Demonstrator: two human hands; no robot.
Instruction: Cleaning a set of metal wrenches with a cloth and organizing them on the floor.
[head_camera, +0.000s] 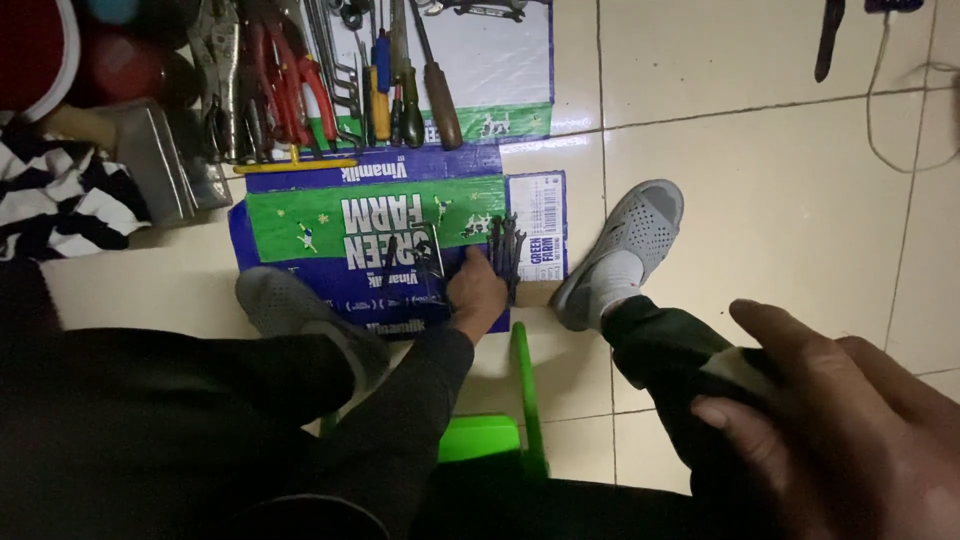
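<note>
My left hand (476, 296) reaches down between my feet to a flattened green and blue carton (300, 225) on the floor. Its fingers close around the lower end of a bundle of dark metal wrenches (506, 248) that fans out over the carton. A small dark holder (420, 262) lies just left of that hand. Close to the camera, my right hand (835, 420) rests flat on my right knee with its fingers loosely apart and nothing in it.
Pliers with red grips (285, 75), screwdrivers (437, 85) and other hand tools lie in a row on the carton's far part. I sit on a green stool (495, 430); my grey shoes (625, 250) flank the carton on pale floor tiles. A striped cloth (55, 195) lies left.
</note>
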